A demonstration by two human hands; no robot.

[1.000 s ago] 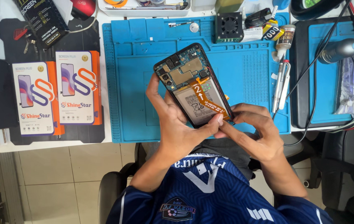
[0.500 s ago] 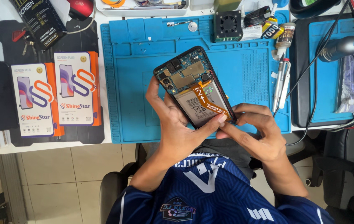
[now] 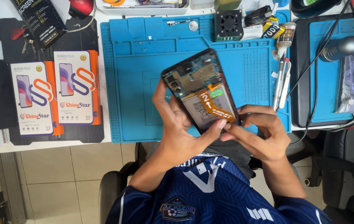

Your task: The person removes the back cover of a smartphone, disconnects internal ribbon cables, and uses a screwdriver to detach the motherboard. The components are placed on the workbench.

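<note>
An opened smartphone with its back cover off shows a circuit board, a battery and an orange flex cable. My left hand grips it from the left and underneath, thumb near its lower edge. My right hand pinches the phone's lower right corner by the end of the flex cable. The phone is tilted above a blue work mat.
Two white-and-orange screen boxes lie on a dark mat at the left. A small black fan, glue bottles and a pen-shaped tool sit at the mat's right. A second blue mat with cables lies far right.
The phone has tipped a little more upright in my hands and is slightly blurred. Both hands keep their hold at its lower end.
</note>
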